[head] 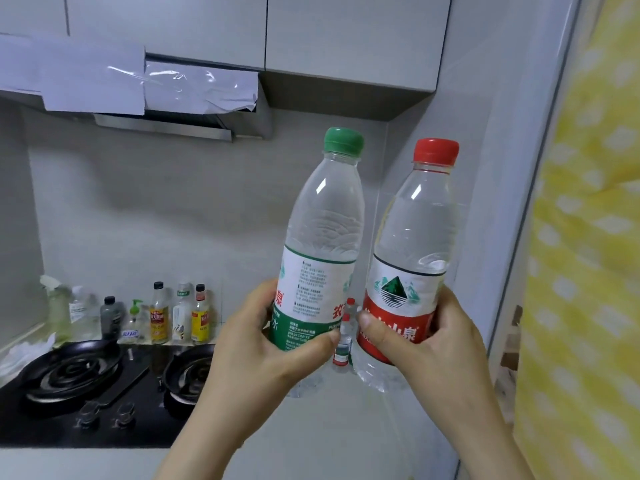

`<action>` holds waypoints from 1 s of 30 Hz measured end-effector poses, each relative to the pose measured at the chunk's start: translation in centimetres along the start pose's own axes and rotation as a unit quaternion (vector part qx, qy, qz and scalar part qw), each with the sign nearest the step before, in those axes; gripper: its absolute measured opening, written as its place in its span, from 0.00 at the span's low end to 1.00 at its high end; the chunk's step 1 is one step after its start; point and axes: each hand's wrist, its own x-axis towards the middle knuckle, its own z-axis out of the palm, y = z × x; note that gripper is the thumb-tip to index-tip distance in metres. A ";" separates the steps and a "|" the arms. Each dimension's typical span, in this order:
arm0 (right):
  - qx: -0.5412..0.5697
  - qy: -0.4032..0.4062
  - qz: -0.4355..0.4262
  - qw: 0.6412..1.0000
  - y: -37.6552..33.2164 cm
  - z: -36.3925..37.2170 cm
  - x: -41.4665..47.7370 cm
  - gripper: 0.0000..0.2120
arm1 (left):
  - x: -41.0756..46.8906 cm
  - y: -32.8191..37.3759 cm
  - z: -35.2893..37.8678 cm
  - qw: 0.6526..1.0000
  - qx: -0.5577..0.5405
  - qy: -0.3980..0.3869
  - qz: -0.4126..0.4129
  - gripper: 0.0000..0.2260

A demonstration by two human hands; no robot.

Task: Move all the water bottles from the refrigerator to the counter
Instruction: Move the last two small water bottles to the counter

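2 bottles up in the air, both to the right of the gas hob (104, 386) and above the pale counter (329, 431) beside it. the left hand (273, 344) wraps round the label of the green-capped bottle (325, 237), thumb across the front, the bottle tilted a little. the right hand (426, 341) grips the red-capped bottle (415, 244) at its red label, further right of the hob. between them, small red-capped bottles (346, 337) stand on the counter. condiment bottles (180, 313) line the wall behind the hob.
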 end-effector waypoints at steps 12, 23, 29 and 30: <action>0.006 -0.020 0.021 1.000 7.4 2.1 9.6 0.23 | 8.4 -6.5 3.9 1.000 0.003 0.007 -0.006 0.20; -0.014 0.010 0.034 0.999 12.9 7.8 17.6 0.26 | 17.9 -14.0 4.1 1.000 -0.015 -0.007 -0.010 0.20; -0.028 0.028 0.059 0.997 15.3 10.6 21.1 0.26 | 22.6 -18.0 3.7 0.999 -0.028 -0.033 -0.017 0.21; -0.027 0.031 0.064 0.997 15.7 11.0 21.5 0.26 | 23.1 -18.7 3.6 0.999 -0.030 -0.037 -0.020 0.21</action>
